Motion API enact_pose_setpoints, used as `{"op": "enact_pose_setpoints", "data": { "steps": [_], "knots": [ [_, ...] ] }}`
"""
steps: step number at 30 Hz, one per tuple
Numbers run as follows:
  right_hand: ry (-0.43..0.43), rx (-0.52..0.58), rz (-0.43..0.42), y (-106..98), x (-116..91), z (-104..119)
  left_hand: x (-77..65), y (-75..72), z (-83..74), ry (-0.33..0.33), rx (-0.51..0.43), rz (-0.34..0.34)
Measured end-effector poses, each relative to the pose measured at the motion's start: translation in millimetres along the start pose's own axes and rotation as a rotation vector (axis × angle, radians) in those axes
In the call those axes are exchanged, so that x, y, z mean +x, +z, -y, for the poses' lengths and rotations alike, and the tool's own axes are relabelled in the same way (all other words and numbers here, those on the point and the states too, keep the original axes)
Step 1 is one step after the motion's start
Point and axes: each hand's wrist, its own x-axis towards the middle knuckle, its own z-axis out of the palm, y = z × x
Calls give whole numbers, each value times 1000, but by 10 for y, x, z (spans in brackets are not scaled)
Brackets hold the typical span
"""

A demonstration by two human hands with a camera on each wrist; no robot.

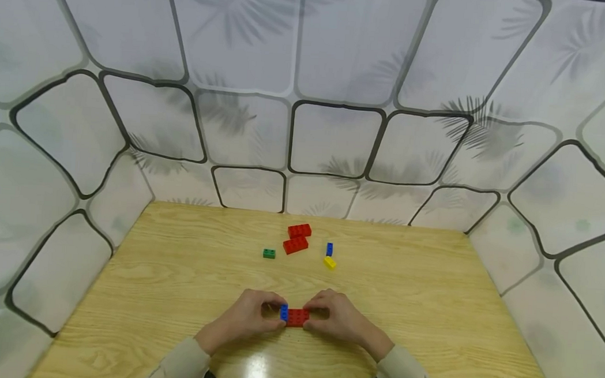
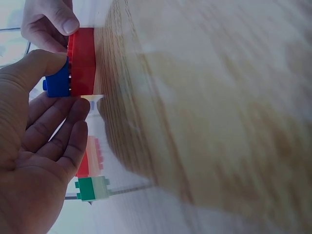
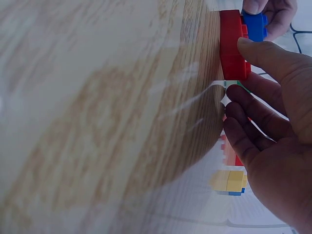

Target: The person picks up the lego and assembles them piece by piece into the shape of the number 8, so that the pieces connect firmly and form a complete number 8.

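A red building brick point(image 1: 297, 317) stands on the table between the hands, and a small blue brick point(image 1: 284, 313) sits crosswise over its left end. The left hand point(image 1: 253, 312) pinches the blue brick between thumb and fingers. From the other side, the right hand point(image 1: 337, 317) holds the red brick's right end with its thumb and fingers. In the left wrist view, a thin gap with studs shows between the blue brick point(image 2: 58, 83) and the red brick point(image 2: 84, 61). The right wrist view shows the right thumb point(image 3: 253, 46) against the red brick point(image 3: 231, 46).
Farther back on the wooden table point(image 1: 183, 262) lie a red brick point(image 1: 299, 230), another red brick point(image 1: 295, 245), a small green brick point(image 1: 269, 253), a small blue brick point(image 1: 329, 249) and a yellow brick point(image 1: 330, 263). A patterned curtain wall point(image 1: 326, 138) stands behind the table and along both sides.
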Motion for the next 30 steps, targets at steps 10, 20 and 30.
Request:
{"op": "enact_pose_setpoints", "data": {
  "steps": [10,20,30],
  "knots": [
    [23,-15,7,73,38,-110,-5,16,40,14,11,-4],
    [-43,-22,0,-1,8,-6,-9,5,23,19,20,-3],
    [-91,-14,-16,23,11,-99,-16,28,33,-5,-20,-5]
  ]
}}
